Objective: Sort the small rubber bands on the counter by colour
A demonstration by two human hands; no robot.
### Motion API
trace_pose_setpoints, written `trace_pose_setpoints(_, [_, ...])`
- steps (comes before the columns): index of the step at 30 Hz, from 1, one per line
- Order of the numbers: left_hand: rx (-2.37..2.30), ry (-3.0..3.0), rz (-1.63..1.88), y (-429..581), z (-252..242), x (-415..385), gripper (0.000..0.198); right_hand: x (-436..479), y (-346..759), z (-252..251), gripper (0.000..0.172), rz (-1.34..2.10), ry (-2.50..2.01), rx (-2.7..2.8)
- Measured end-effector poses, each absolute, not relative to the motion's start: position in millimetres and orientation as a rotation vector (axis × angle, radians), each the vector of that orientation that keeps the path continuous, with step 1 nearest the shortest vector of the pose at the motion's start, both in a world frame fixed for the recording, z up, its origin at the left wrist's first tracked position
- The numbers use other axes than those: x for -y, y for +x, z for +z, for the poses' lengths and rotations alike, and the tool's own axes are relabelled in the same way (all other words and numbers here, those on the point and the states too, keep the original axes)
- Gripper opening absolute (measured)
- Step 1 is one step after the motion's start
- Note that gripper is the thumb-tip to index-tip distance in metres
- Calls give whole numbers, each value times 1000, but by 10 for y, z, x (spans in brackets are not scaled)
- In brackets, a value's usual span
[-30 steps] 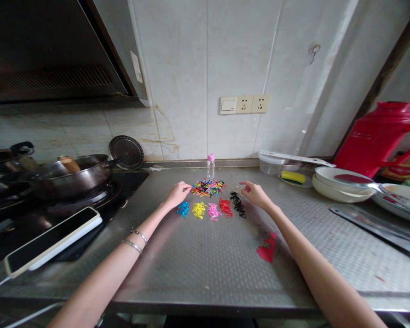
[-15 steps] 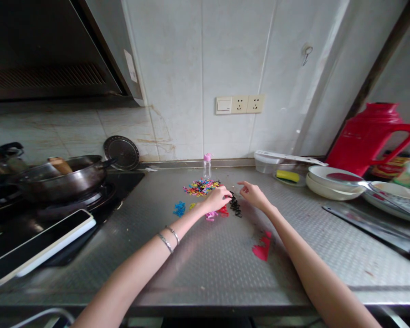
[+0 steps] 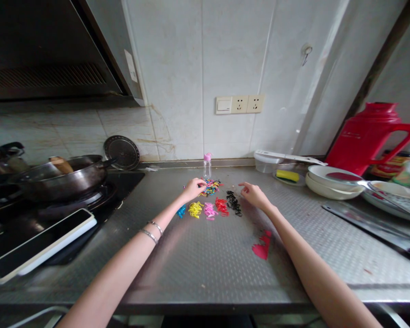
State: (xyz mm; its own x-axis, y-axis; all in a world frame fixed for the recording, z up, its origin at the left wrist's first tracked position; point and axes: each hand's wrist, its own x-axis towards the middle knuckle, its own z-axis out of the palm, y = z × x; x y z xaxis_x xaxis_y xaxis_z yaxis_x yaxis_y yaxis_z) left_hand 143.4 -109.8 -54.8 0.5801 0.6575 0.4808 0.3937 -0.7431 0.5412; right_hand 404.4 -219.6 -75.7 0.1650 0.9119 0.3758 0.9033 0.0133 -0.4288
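The left hand (image 3: 193, 189) is at the mixed rubber bands (image 3: 212, 187), grip unclear; the right hand (image 3: 255, 196), loosely unclosed, is beside black rubber bands (image 3: 233, 202).

The metal counter (image 3: 191, 269) carries, clockwise from its centre: bottle (image 3: 207, 168), mixed pile (image 3: 212, 188) and nearer colour piles (image 3: 210, 210) at twelve, bowls (image 3: 328, 192) at two, red patch (image 3: 261, 248) at three.

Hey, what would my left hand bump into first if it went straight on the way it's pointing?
Most likely the mixed-colour pile of small elastic bands, just ahead of your left hand's fingertips. They may already be touching it; depth is hard to judge here.
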Motion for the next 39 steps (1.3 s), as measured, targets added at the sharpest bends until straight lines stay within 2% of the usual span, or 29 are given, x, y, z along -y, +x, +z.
trace_pose_setpoints(6, [-1148, 2049, 1142, 826, -754, 633, 14, 2202, 3995, -729, 34, 23, -1864, 1712])
trace_pose_setpoints(11, [-1232, 1837, 1240, 606, -941, 520, 21, 2261, 3883, -557, 23, 145, -1722, 1840])
trace_pose_setpoints(17, [-1190, 1869, 1238, 642, -958, 547, 21, 2321, 3695, -378, 23, 348, -1532, 2119])
trace_pose_setpoints(26, [-1181, 1885, 1274, 614, -963, 550, 20, 2283, 3599, -495, 29, 439, -1539, 2237])
trace_pose_setpoints(39, [-1206, 1834, 1251, 600, -921, 613, 26, 2257, 3632, -562, 27, 372, -1615, 2250])
